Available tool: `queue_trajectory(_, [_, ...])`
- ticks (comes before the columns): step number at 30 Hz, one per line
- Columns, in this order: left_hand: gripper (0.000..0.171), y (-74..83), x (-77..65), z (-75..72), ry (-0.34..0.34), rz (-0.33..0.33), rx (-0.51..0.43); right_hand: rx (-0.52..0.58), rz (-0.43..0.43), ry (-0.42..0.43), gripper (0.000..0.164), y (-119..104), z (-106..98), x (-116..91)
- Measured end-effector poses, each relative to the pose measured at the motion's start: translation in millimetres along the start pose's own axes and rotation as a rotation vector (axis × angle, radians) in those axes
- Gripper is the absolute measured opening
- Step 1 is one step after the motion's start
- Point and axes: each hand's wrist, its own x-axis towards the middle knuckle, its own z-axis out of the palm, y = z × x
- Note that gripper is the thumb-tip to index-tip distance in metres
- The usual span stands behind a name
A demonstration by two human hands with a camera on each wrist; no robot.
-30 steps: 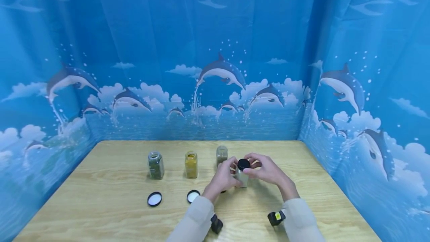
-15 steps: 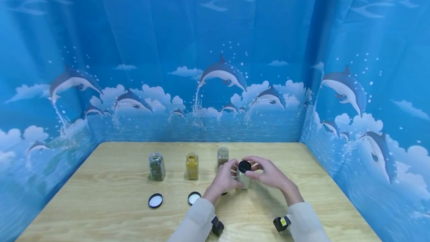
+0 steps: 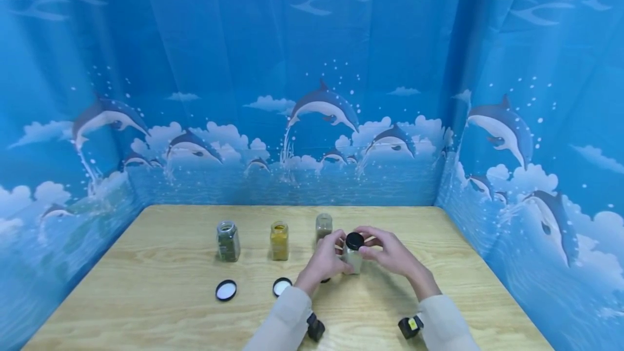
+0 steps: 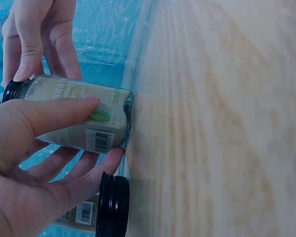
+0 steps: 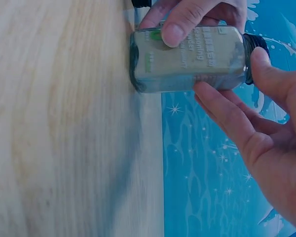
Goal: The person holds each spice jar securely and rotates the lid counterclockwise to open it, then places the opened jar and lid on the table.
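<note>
A glass seasoning jar (image 3: 352,262) of pale powder stands upright, right of centre on the table. My left hand (image 3: 324,262) grips its body, thumb across the label in the left wrist view. Its black screw lid (image 3: 355,240) is on the jar, and my right hand (image 3: 390,252) holds that lid between thumb and fingers. In the right wrist view the right thumb presses the rim of the lid (image 5: 256,57). Just behind the left hand stands an open jar of greyish-brown powder (image 3: 324,226). A black lid (image 4: 113,205) lies by the left hand, mostly hidden in the head view.
To the left stand lidless jars, one of yellow powder (image 3: 279,241) and one of dried green herbs (image 3: 228,242). Two black lids with white insides, a left lid (image 3: 226,290) and a right lid (image 3: 282,287), lie in front. A blue dolphin curtain (image 3: 292,96) encloses the wooden table (image 3: 161,286).
The right forearm has shifted slightly to the right since a second ago. Both hands stay on the jar, and the lid is still on it.
</note>
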Motion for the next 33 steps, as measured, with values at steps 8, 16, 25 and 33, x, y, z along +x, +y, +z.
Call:
queue_trajectory(8, [0.049,1.4,-0.2,-0.9,-0.001,-0.016,0.021,0.096,0.019,-0.067,0.049,4.0,-4.5,0.2])
queue_trajectory(16, [0.049,1.9,0.9,-1.0,0.008,-0.013,0.041,0.000,0.096,-0.026,0.054,-3.4,-3.9,1.1])
queue_trajectory(25, [0.049,1.2,1.5,0.3,0.004,-0.009,0.034,-0.031,0.123,-0.001,0.044,-11.2,-4.1,3.5])
queue_trajectory(33, [0.050,2.3,0.7,0.9,-0.009,-0.026,0.011,-0.029,0.048,-0.045,0.046,-5.9,-7.1,1.0])
